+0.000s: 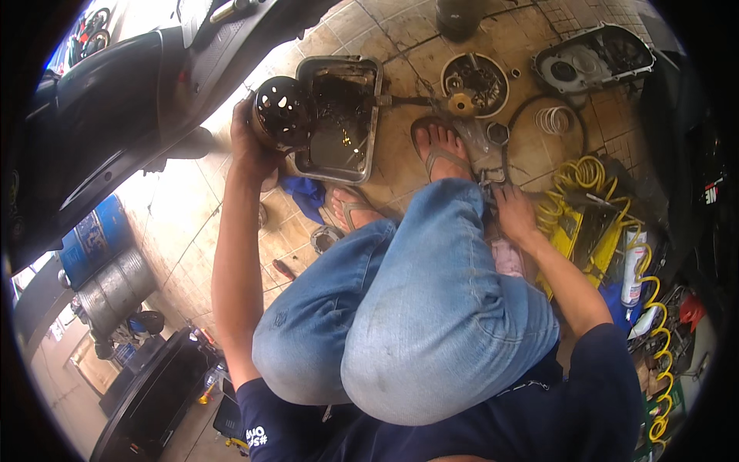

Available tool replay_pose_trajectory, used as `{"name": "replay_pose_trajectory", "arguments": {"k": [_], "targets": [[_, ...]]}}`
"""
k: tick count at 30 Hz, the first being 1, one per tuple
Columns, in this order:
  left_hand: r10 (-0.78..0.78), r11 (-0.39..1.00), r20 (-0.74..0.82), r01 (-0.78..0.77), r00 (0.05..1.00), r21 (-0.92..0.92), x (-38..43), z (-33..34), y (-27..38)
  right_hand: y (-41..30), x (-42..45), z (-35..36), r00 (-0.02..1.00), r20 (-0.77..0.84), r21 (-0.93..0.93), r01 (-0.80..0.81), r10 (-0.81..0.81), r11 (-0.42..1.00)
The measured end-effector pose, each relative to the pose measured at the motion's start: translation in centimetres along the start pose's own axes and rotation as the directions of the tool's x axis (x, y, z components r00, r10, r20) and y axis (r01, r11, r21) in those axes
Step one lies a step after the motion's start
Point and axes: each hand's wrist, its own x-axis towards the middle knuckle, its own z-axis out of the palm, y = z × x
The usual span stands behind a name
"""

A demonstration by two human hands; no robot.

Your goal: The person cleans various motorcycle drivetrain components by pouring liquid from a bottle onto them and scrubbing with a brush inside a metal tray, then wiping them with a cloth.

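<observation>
My left hand grips a round dark metal drum with holes in its face, likely a scooter clutch bell, by its outer side. The drum is tilted over the left edge of a metal tray that holds dark liquid. Low beside my right knee, my right hand reaches down with its fingers near a grey metal tool. Whether those fingers grip anything cannot be made out. A brush with a dark handle lies across the tray's right rim.
A round bowl of small parts, a drive belt, a coil spring and a crankcase cover lie ahead right. A scooter body overhangs the left. A yellow coiled air hose and a spray can are at right.
</observation>
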Motion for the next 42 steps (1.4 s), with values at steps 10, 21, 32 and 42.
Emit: {"name": "replay_pose_trajectory", "arguments": {"k": [10, 21, 32, 42], "targets": [[0.009, 0.726, 0.195, -0.14, 0.981, 0.673, 9.8, 6.9, -0.6, -1.8, 3.9, -8.9, 0.98, -0.002, 0.581, -0.16, 0.198, 0.798], [0.235, 0.961, -0.182, -0.256, 0.955, -0.103, 24.7, 12.5, -4.0, -10.7, 26.1, -18.5, 0.983, -0.019, 0.814, -0.092, 0.185, 0.573], [0.549, 0.208, 0.186, -0.349, 0.815, 0.914, 28.0, 12.1, -1.7, -8.7, 34.8, -16.6, 0.973, -0.163, 0.696, -0.003, 0.162, 0.718], [0.222, 0.013, 0.46, -0.474, 0.86, 0.88, 31.8, 9.7, -1.9, -8.2, 38.3, -15.8, 0.983, -0.063, 0.738, -0.07, 0.172, 0.671]]}}
